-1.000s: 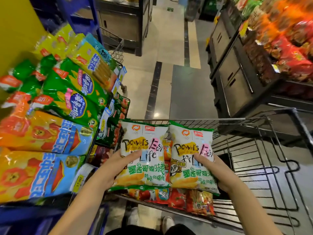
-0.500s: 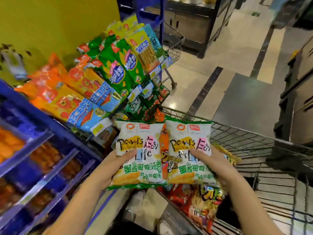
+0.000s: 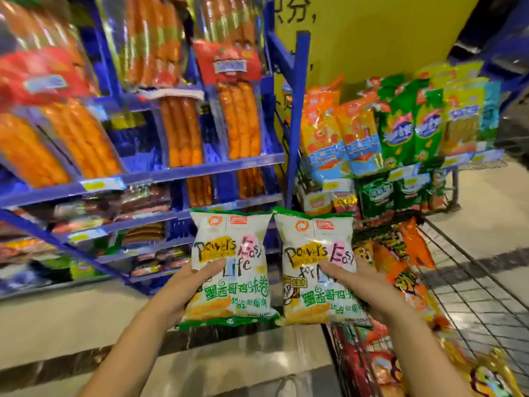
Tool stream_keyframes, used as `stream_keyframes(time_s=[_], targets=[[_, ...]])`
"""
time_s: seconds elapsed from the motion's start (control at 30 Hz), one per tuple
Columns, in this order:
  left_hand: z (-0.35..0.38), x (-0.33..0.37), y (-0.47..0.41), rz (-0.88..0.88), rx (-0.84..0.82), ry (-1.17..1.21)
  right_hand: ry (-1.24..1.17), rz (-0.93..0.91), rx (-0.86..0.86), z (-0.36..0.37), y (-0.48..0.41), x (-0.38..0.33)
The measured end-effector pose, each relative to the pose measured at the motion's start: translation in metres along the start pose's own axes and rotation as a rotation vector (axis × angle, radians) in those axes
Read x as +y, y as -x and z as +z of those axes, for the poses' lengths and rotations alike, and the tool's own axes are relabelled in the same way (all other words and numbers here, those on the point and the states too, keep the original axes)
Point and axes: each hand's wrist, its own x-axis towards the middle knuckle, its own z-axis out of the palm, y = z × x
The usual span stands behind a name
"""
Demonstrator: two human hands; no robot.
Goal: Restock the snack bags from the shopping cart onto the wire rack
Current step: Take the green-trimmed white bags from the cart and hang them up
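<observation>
Together at lower centre, the left hand (image 3: 183, 285) grips a white snack bag (image 3: 229, 253), the right hand (image 3: 369, 287) a second bag (image 3: 315, 250), thumbs across fronts, before blue shelves (image 3: 200, 167) upper left.

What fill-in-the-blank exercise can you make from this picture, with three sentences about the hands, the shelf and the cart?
1. The left hand grips the left white bag and the right hand grips the right white bag, so ____ bags are held in all.
2. The shelf frame under the orange sausage packs is ____ in colour.
3. The shopping cart stands on the person's ____ side.

Missing words: two; blue; right.
</observation>
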Motion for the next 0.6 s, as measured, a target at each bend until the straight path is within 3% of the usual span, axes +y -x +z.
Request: stream_keyframes(time_s=[0.2, 0.4, 0.6], targets=[[-0.112, -0.037, 0.104, 0.062, 0.188, 0.222, 0.066, -0.042, -0.339, 0.132, -0.003, -0.051], [-0.230, -0.101, 0.233, 0.145, 0.510, 0.387, 0.299, -0.083, -0.618, 0.306, 0.009, -0.047], [-0.321, -0.173, 0.371, 0.155, 0.651, 0.573, 0.400, -0.150, -0.801, 0.489, 0.087, -0.046]])
